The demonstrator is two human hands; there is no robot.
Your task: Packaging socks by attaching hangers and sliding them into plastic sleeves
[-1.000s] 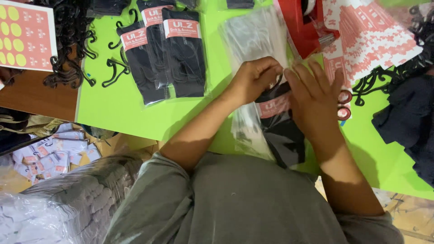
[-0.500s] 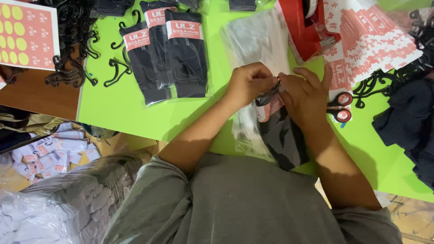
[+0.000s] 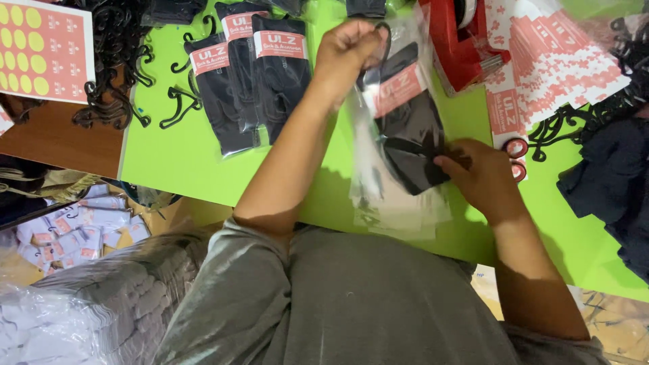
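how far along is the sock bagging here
Done: three bagged black sock pairs with red labels lie on the green table. In hand: left hand lifts a black sock pair on a hook while right hand pinches its lower end at a clear plastic bag. Left: loose dark socks at right.

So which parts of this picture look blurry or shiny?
Head view: the clear plastic bag smears with motion blur below the raised left hand; the bagged black socks on the green table catch soft glare; the top-right corner is blurred.
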